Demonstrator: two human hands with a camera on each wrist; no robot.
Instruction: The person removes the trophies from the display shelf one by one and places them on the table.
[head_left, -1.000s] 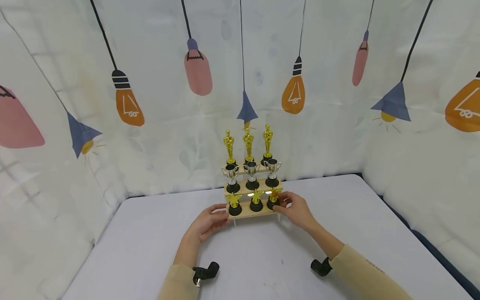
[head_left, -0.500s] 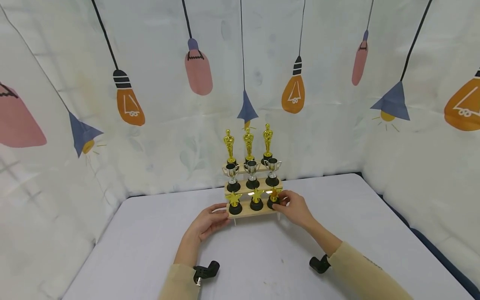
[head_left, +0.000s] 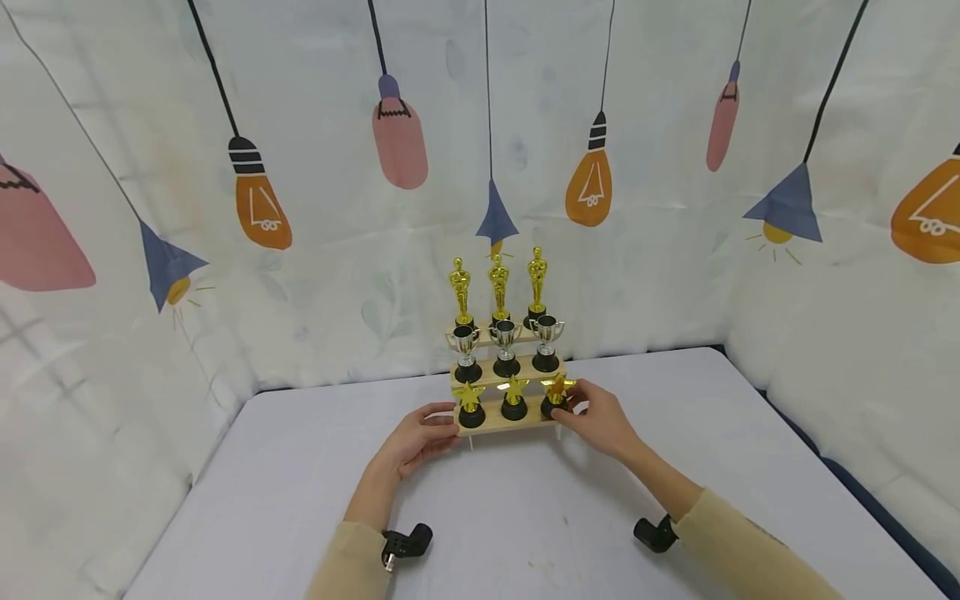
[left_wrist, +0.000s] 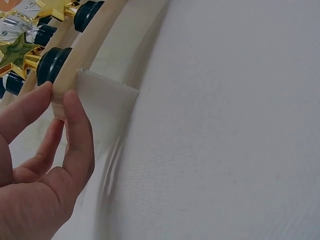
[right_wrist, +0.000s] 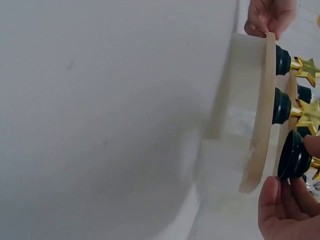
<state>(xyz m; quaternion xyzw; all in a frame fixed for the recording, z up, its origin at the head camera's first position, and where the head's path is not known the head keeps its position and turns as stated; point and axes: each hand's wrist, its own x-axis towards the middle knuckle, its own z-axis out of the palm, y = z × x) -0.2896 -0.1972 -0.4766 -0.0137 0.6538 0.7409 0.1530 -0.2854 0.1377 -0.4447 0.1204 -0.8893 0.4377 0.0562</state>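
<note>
Here | right grip (head_left: 597, 419) is clamped on the rightmost star trophy (right_wrist: 295, 157), tilted, below and right of frame centre | left grip (head_left: 417, 439) pinches the wooden rack (head_left: 492, 421) by its left end | silver cups (head_left: 506, 335), gold figurines (head_left: 499, 287) above | desk (head_left: 517, 517) below

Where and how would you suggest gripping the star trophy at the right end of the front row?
Probably by its round black base, from the right, where the right hand pinches it: the base is broad, and the middle star trophy stands on the other side.
</note>
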